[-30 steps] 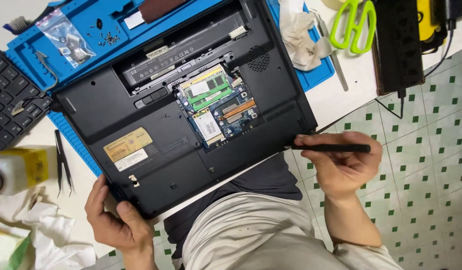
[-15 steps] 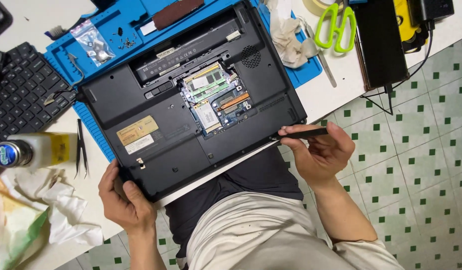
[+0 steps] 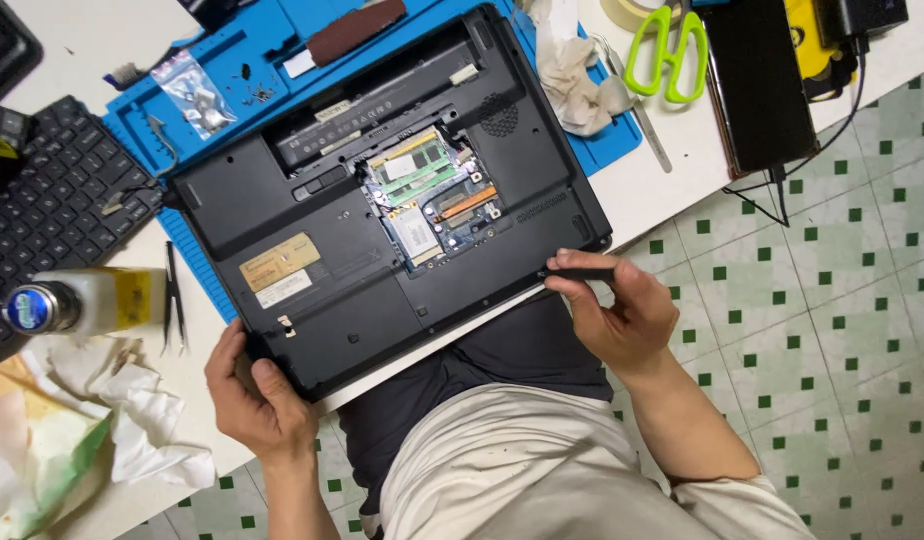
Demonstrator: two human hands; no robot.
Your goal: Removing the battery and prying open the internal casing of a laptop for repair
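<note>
A black laptop [image 3: 312,210] lies upside down on a blue work mat [image 3: 282,40], with an open bay showing green circuit boards [image 3: 427,195]. My left hand [image 3: 252,390] grips the laptop's near left corner, thumb on its underside. My right hand [image 3: 617,310] holds a slim black tool [image 3: 582,272] with its tip against the laptop's near right edge.
A black keyboard [image 3: 42,210], a plastic bottle [image 3: 77,302], tweezers [image 3: 172,295] and crumpled cloths [image 3: 122,410] lie at the left. Green scissors [image 3: 667,50], a rag [image 3: 572,70] and a black device [image 3: 757,85] sit at the right. Green-checked floor is below.
My right hand has brought the black tool leftwards to the laptop's near right edge. My left hand stays on the near left corner. The camera view has shifted.
</note>
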